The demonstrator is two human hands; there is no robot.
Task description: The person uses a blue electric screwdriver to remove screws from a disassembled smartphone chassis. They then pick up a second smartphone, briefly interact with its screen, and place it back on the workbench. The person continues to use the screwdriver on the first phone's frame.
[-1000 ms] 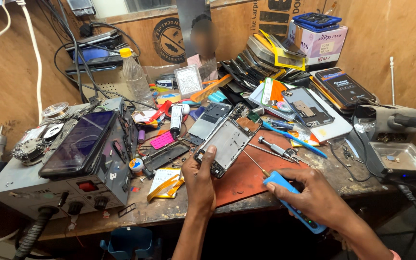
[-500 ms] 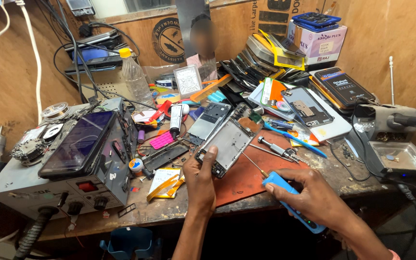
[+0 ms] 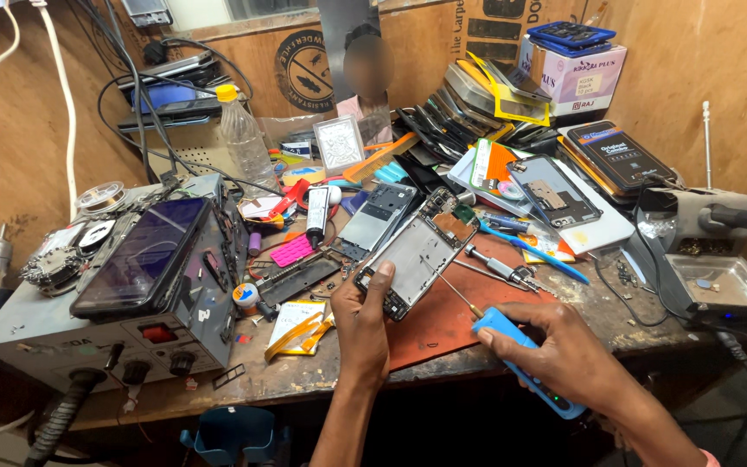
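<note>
Opened phone [image 3: 417, 259] in left hand [image 3: 365, 324] grip; right hand [image 3: 564, 355] grips blue screwdriver [image 3: 520, 359], its tip hard to see.

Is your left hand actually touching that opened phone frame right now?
Touching. The head view shows the left hand gripping the opened phone frame at its lower corner, thumb lying on its face.

Left hand [image 3: 363, 322] rises from 6 o'clock, forearm near vertical, fingers curled shut, thumb tip pointing to 12. Right hand [image 3: 564, 355] enters from 4 o'clock, forearm slanting, fingers clenched, knuckles up, thumb toward 10 o'clock.
</note>
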